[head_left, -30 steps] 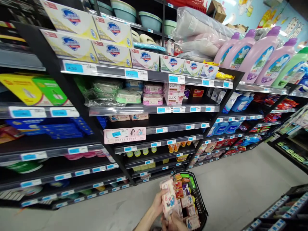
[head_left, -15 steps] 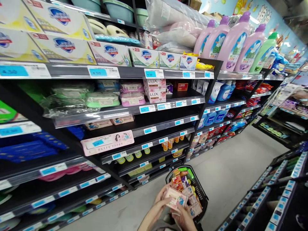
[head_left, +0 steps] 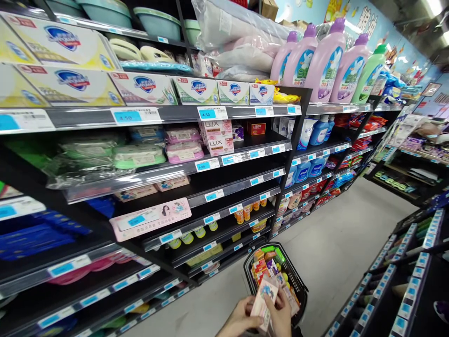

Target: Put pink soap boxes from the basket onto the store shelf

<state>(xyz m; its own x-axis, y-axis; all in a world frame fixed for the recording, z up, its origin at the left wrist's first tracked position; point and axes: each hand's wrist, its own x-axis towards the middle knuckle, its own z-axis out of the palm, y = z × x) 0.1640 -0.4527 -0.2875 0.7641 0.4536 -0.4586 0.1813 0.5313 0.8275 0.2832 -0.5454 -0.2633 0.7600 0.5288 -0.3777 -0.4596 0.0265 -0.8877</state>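
1. Your black basket (head_left: pixel 292 270) sits just beyond your hands, next to the lower shelves, and is open at the top.
2. Inside it, toward the far end, lie red boxes (head_left: pixel 259 268), a purple box (head_left: pixel 272 267) and a bright green pack (head_left: pixel 279 254).
3. Yellow-green round items (head_left: pixel 286 281) lie along its right side; pale pink boxes (head_left: pixel 293 302) fill part of the near end. Your hands and the thing you hold hide some of the rest.
4. You have the soap box (head_left: pixel 264 303) in both hands, over the near left part of the basket.
5. Your left hand (head_left: pixel 240 317) grips its left side and lower end, thumb across the face; your right hand (head_left: pixel 282 316) holds the right side, thumb lying on the front. The hands are close together, clamped on the box.
6. The box is a slim pale pink block, tilted, its upper end leaning right. A blue and pink picture shows near that end; the print is too small to read.
7. On a shelf to your left, above a pink sign (head_left: pixel 150 218), lie two pink cartons (head_left: pixel 173 183) with similar blue and pink artwork.
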